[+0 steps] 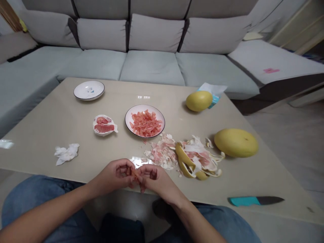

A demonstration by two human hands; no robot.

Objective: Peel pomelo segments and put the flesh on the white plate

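A small piece of pink pomelo flesh is pinched between my two hands, above the table's front edge. My left hand grips it from the left with curled fingers. From the other side, my right hand closes on it with thumb and fingertips. Beyond the hands stands a white dark-rimmed plate heaped with pink pomelo pieces. Left of that plate lies a peeled pomelo portion, its pink flesh showing between white pith. Torn membrane scraps lie just right of my hands.
Yellow pomelo peel is piled on the right. Two whole pomelos, one farther beside a tissue pack and one nearer, rest there too. A turquoise-handled knife lies near the front edge. Crumpled tissue and another plate are left.
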